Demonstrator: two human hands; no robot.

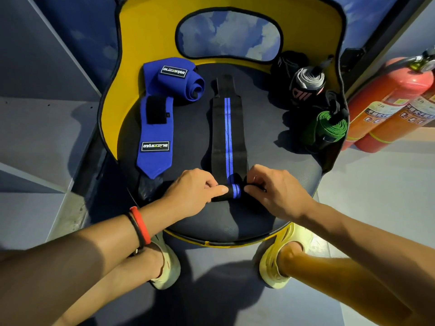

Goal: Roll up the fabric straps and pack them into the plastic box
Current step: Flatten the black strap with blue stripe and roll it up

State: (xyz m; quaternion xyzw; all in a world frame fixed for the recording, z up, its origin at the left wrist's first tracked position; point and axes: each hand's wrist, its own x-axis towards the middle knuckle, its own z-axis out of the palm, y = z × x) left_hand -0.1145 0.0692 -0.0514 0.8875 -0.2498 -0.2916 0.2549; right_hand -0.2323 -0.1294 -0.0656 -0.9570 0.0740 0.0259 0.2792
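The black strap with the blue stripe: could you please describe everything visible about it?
The black strap looks like woven elastic fabric, with one blue stripe down its middle and a narrower plain black tab at the far end. It lies flat and lengthwise on the dark chair seat. Its near end is rolled into a small tight roll, which the left hand and right hand pinch from either side. It touches no other strap.
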